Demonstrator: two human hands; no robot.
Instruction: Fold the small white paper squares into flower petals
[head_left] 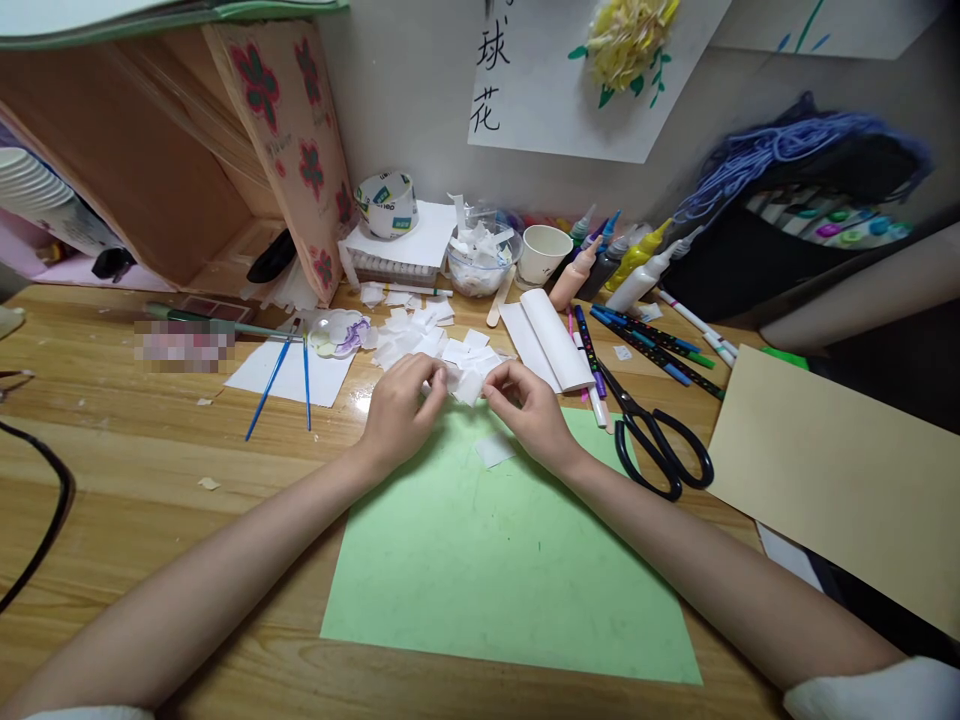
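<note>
My left hand (405, 405) has its fingers curled and closed at the near edge of a loose pile of white paper pieces (409, 335). Opposite it, my right hand (529, 408) pinches thumb and forefinger together. A small paper piece (470, 386) lies between the two sets of fingertips; whether either hand grips it I cannot tell. Below the hands is a green sheet (502, 560), spread flat on the wooden table. One separate white paper square (495, 452) rests on its upper part, just left of my right wrist.
Black-handled scissors (652, 440) lie beside my right forearm, near a white paper roll (555, 340) and several markers (652, 345). Behind the pile stand a bowl of paper scraps (484, 260), a paper cup (541, 255) and paint bottles (576, 275). Two blue brushes (268, 388) lie left.
</note>
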